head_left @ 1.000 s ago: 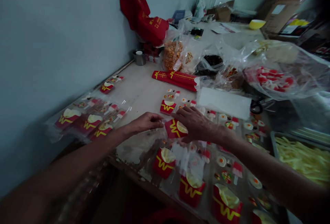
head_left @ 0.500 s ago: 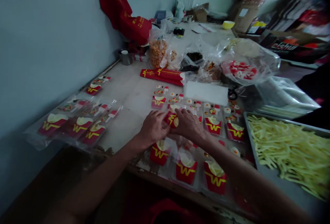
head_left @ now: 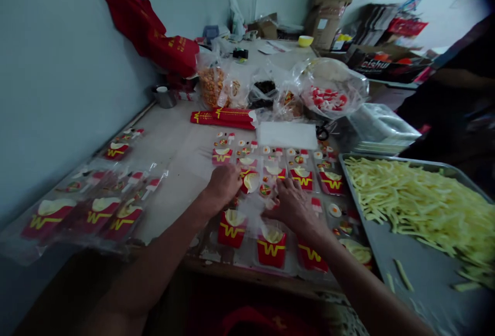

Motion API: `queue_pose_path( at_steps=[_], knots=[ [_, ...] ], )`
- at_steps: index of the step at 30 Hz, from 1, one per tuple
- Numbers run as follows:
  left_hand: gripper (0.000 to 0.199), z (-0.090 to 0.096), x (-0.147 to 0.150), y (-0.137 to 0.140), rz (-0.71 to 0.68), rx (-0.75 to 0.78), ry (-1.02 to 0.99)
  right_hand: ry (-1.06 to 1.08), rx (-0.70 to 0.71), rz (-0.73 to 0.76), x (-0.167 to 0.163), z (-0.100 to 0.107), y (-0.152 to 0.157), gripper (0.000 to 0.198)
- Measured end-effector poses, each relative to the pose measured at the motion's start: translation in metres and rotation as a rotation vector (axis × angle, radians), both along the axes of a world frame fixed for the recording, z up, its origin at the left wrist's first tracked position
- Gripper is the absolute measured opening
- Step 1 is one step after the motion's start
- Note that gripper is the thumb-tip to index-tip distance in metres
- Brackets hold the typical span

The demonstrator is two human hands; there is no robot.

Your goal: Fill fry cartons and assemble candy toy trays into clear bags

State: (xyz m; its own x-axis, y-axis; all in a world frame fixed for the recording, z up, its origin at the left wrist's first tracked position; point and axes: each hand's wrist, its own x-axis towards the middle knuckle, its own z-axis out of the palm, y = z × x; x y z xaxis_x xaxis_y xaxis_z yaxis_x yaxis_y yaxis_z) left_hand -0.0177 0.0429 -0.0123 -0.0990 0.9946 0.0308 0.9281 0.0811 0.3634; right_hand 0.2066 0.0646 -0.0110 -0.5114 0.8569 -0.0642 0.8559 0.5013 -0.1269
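Observation:
A small red fry carton (head_left: 249, 181) with a yellow zigzag mark and a pale round opening is pinched at its left side by my left hand (head_left: 224, 187). My right hand (head_left: 293, 206) lies with fingers apart just right of that carton, over clear plastic packaging (head_left: 251, 210). Whether its fingertips press on the plastic I cannot tell. Around both hands lie rows of clear packs with similar red cartons, such as a front carton (head_left: 271, 247) and a right-hand carton (head_left: 331, 182). Small toy-like pieces, including a fried egg (head_left: 334, 210), show in the packs.
On the right stands a metal tray (head_left: 371, 238) of pale yellow fry-shaped strips (head_left: 421, 207). More packs (head_left: 100, 212) lie at the left table edge. Flat red cartons (head_left: 228, 117), a white slab (head_left: 286, 134) and bags of small pieces (head_left: 212, 86) sit behind. A person in dark clothes (head_left: 444, 88) is at right.
My right hand has come off the carton and moved down and right, its fingers spreading. My left hand still holds the carton. The view has swung to the right.

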Motion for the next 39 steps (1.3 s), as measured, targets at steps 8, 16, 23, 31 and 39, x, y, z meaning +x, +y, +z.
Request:
queue_pose_path(
  at_steps=[8,16,23,31,39],
  knots=[
    [0.045,-0.007,0.006,-0.011,0.036,0.066,0.173,-0.045,-0.041,-0.032,-0.009,0.014,-0.002,0.073],
    [0.034,0.006,0.027,0.012,0.068,-0.127,0.363,-0.012,-0.038,-0.043,-0.006,0.007,-0.001,0.079],
    [0.021,0.022,0.039,0.016,0.106,-0.084,0.363,0.039,0.037,-0.019,-0.004,0.004,-0.005,0.085],
    [0.013,0.030,0.024,-0.003,0.262,0.080,0.135,0.080,0.101,0.057,0.007,0.024,-0.018,0.076],
    [0.012,0.022,0.047,-0.013,0.082,0.174,0.081,0.102,0.069,0.067,-0.014,0.024,-0.023,0.073]
  ],
)
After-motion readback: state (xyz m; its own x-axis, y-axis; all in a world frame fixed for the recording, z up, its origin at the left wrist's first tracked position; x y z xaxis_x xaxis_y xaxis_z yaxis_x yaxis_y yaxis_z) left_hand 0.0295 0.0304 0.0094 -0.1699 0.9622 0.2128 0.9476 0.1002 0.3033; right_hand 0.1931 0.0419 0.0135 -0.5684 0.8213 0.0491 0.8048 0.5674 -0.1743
